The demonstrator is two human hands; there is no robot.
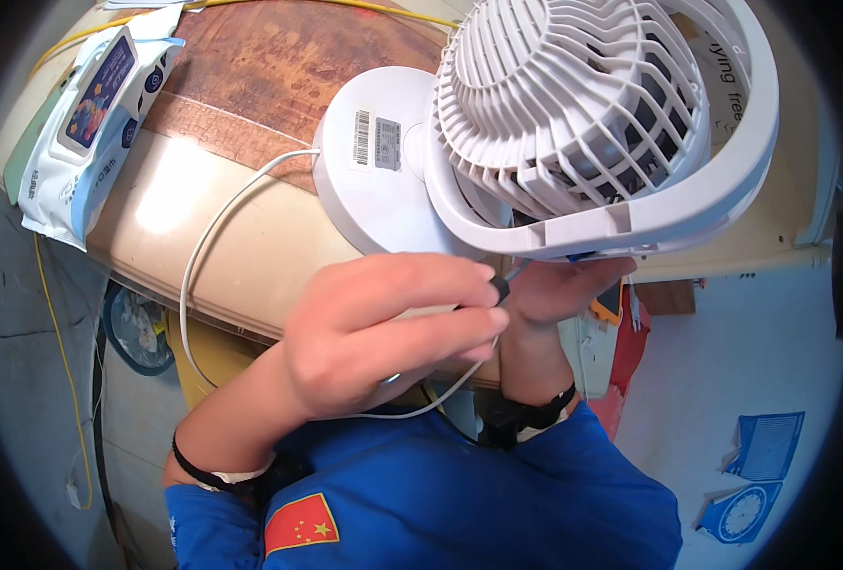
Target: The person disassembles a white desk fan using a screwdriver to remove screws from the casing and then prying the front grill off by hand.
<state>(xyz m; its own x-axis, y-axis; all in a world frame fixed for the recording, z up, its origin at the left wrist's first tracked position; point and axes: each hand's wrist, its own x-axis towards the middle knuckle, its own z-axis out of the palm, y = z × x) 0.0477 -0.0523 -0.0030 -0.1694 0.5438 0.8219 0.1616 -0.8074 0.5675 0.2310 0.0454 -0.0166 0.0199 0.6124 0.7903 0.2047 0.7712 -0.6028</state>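
A white desk fan (583, 114) lies tilted on the table edge, its round base (374, 180) turned up toward me with a label on it. My right hand (564, 290) grips the lower rim of the fan's frame from beneath. My left hand (383, 332) is closed around a small black-ended tool (500, 288), whose thin tip points at the frame's underside right beside my right hand's fingers. A white cable (198, 256) leaves the base, loops down off the table and passes under my left hand.
A pack of wet wipes (89, 114) lies at the table's far left on the beige top (212, 228), beside a brown mat (279, 66). A yellow cord (56, 323) hangs down the left. Blue sheets (759, 465) lie on the floor at right.
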